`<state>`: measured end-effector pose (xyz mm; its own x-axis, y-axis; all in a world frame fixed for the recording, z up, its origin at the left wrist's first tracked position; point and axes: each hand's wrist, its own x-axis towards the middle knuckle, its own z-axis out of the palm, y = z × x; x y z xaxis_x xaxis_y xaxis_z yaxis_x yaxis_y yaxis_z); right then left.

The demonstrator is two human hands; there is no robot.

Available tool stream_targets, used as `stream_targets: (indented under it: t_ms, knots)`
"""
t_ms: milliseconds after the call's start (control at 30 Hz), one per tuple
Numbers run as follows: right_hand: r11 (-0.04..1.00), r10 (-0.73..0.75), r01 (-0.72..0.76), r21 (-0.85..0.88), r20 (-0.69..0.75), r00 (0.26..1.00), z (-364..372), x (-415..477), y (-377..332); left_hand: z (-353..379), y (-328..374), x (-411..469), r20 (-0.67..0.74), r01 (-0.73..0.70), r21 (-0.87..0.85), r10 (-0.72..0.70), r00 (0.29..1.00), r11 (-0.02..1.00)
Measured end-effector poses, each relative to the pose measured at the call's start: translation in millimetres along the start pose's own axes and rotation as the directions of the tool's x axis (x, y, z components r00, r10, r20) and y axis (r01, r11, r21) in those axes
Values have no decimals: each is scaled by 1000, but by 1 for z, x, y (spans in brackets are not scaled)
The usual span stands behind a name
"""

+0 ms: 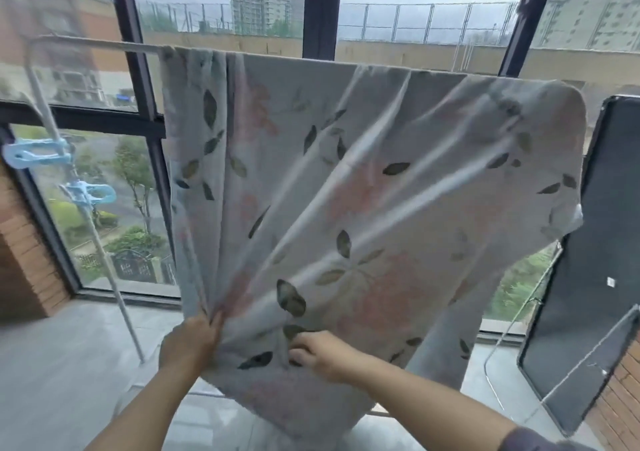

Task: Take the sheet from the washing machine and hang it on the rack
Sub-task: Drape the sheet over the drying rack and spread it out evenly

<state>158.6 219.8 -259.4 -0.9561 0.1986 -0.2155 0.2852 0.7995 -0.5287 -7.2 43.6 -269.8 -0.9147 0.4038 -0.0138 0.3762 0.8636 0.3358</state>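
**Floral sheet draped over the rack, both hands at its lower edge**

A tall window with dark metal frames (320, 10) fills the background, above a grey tiled floor (52, 364). In front of it a pale grey-blue cotton sheet printed with dark leaves and faded pink blooms (363, 190) hangs over the top rail of a white tubular metal drying rack (97, 44). The thin, soft cloth covers most of the rail and wraps round its rounded right corner. Long creases fan upward from the lower left, where the fabric is bunched.

To the right stands a dark flat rectangular panel with a thin pale frame (595, 242); it carries a small white tag, too small to read. A red brick wall (24, 249) edges the left side.

Two light blue plastic clips (38, 152) are clamped on the rack's slanted left leg, one above the other.

The left hand (190, 343) grips the gathered folds, fingers curled round them. Near it, the right hand (322, 355) pinches the cloth with bent fingers.
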Motion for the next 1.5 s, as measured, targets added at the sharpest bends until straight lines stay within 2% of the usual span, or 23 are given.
stream_targets:
  t_ms: [133,200,300,367,400,467,500,567,667,733,833,900,1033,1267,1500]
  knots:
    - [993,110,-110,-30,-18,994,-14,26,25,8,-21,17,-16,-36,159,39,999,987]
    - [987,148,-149,-62,-29,989,-16,40,29,13,-24,23,-25,-36,154,40,999,987]
    - [954,171,-185,-236,-77,982,-19,55,27,22,-26,34,-36,-6,112,10,999,994]
    - [926,89,-162,-340,-220,971,-25,58,21,27,-24,40,-34,-1,79,4,999,997]
    - [922,-10,-118,-370,-326,945,-28,60,15,29,-25,44,-33,8,57,-6,999,998]
    - [881,-219,-49,-470,-498,839,-36,67,4,34,-31,51,-21,39,15,-39,999,999]
    - [835,-294,-58,-548,-532,794,-42,77,5,37,-37,55,-13,52,1,-52,999,999]
    - [728,-329,-151,-669,-534,779,-62,95,10,42,-51,65,-7,67,-16,-67,998,998]
    - [603,-258,-240,-761,-471,844,-91,113,10,47,-71,81,-13,40,-27,-40,999,999]
    - [647,-215,-212,-732,-443,871,-92,128,3,48,-83,94,8,28,-4,-28,1000,1000]
    - [728,-246,-132,-673,-436,866,-79,163,-1,57,-101,117,26,26,-4,-26,999,1000]
    - [744,-222,-161,-649,-467,856,-70,186,7,66,-110,132,17,13,-4,-12,1000,1000]
    - [811,-75,-247,-531,-513,855,-53,222,25,77,-121,155,12,-44,-34,45,999,998]
    - [845,17,-298,-445,-534,845,-50,262,55,95,-116,196,49,-80,-32,81,995,996]
    - [870,144,-326,-369,-443,885,13,303,67,137,-156,221,150,-25,121,6,989,992]
